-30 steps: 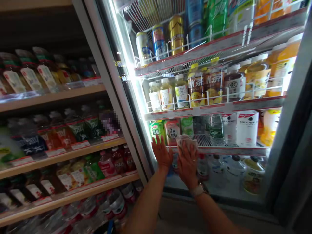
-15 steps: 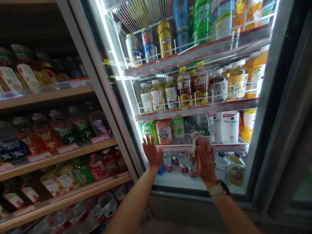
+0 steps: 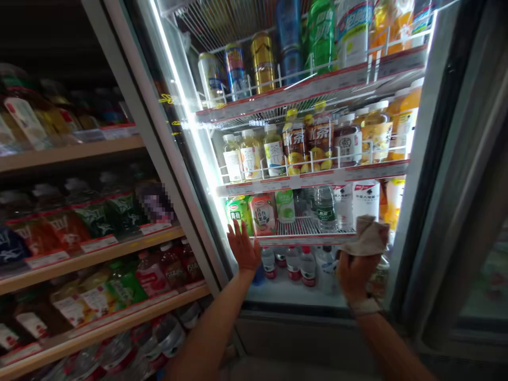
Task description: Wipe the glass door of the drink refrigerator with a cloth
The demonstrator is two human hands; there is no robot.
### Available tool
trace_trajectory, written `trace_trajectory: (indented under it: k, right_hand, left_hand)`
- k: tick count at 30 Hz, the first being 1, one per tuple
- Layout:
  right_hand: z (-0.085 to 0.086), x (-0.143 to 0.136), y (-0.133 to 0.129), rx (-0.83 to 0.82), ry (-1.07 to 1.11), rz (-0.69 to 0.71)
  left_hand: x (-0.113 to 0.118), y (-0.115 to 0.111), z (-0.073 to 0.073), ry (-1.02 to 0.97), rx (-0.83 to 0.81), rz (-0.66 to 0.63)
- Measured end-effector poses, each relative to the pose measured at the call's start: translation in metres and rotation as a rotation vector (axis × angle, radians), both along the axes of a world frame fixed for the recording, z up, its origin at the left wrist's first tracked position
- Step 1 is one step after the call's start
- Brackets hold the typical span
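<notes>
My left hand is raised with its fingers spread, flat against the glass door near its lower left part, in front of the green and red drink cartons. It holds nothing. Further right, my right hand grips a light greyish cloth, which stands up above the fingers and partly covers the white bottles behind. A band circles my right wrist. The cooler's lit shelves lie behind both hands.
Cans and bottles fill the cooler's wire shelves. Its metal door frame runs down the left side. Wooden shelves with many drink bottles stand at the left. Another dark frame is at the right.
My right hand has moved right with the cloth, and its fingers have closed around it. My left hand stays at nearly the same place. The view has shifted slightly.
</notes>
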State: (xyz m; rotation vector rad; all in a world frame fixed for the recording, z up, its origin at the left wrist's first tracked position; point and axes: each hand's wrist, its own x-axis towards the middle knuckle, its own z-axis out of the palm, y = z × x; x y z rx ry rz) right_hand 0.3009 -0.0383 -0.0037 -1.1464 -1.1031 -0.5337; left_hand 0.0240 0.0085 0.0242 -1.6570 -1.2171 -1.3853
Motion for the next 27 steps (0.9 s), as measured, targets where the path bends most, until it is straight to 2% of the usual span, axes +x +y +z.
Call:
trace_trajectory:
  k: [3,7,9,12,15,19,23,27]
  right_hand:
    - [0.006,-0.060,-0.001,0.016,-0.149,0.015]
    - [0.012,-0.128,-0.009,-0.111,-0.284,0.067]
    - [0.015,-0.149,-0.012,-0.149,-0.304,0.108]
    - [0.017,-0.160,-0.013,-0.161,-0.284,0.134]
    - [0.014,-0.154,-0.009,-0.166,-0.321,0.125]
    - [0.006,-0.126,0.000,-0.145,-0.359,0.048]
    - [0.000,-0.079,0.006,-0.139,-0.328,-0.086]
    - [-0.005,-0.018,0.008,-0.144,-0.222,-0.213]
  left_hand:
    - [0.000,0.001,-0.001,0.009,0.024,0.024]
    - [0.000,0.001,-0.002,0.037,0.048,0.054]
    - [0.000,0.002,-0.002,0.037,0.051,0.074]
    - [-0.001,0.004,-0.003,0.031,0.045,0.096]
    - [-0.001,0.003,-0.002,0.042,0.046,0.076]
    - [0.000,0.000,0.001,0.055,0.046,0.049]
    - [-0.001,0.002,0.002,0.031,0.030,0.035]
    - [-0.003,0.006,0.001,0.001,0.027,-0.004]
